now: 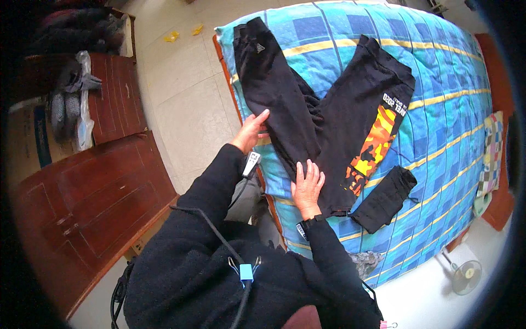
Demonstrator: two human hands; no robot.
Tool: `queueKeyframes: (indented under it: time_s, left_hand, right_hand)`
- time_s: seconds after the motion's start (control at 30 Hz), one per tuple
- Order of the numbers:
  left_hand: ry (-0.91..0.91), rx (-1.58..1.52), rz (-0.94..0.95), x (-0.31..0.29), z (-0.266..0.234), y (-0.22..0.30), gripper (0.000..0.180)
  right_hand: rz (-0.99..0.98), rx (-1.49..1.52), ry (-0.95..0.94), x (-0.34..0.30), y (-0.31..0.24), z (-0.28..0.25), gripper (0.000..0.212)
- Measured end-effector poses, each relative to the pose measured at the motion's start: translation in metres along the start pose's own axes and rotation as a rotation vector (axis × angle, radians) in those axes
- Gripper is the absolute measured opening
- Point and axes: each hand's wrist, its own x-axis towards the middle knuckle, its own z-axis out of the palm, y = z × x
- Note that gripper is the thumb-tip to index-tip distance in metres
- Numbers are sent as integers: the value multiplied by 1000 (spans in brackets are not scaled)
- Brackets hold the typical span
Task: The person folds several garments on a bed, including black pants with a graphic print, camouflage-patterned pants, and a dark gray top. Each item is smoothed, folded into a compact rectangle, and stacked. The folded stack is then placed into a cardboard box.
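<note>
A black garment [339, 109] is spread on the bed, with two long parts reaching away from me. Its right part carries an orange and yellow camouflage panel [372, 145] and white lettering; whether it is a top or trousers I cannot tell. My left hand [252, 131] is at the left edge of the garment's left part, thumb apart from the fingers, whose tips are partly hidden by the cloth. Nearer to me, my right hand [308, 189] lies flat on the garment with its fingers stretched out. A narrow black cloth piece [385, 200] lies at the garment's lower right.
A blue checked bedcover [444, 118] with yellow stripes lies under the garment. Brown wooden cabinets [93, 203] stand at the left beside a tiled floor [175, 82] with small yellow scraps. A checked pillow [490, 153] is at the right, and a fan [467, 277] at the lower right.
</note>
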Motion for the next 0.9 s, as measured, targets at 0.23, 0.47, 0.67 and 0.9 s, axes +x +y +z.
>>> queueKeyframes:
  time_s: [0.23,0.47,0.67,0.9]
  left_hand:
    - [39,-271,138,7,-17,19,30]
    - [27,-198,210,61,-54,44,38]
    - [46,-270,499,118,-58,114,47]
    - [161,181,528,133,-55,174,28]
  right_hand:
    - [-7,39,76,-8,8,8,71]
    - [-17,-31,80,-7,2,7,58]
    - [20,18,52,-4,1,10,61]
    - [28,10,66,-2,1,17,68]
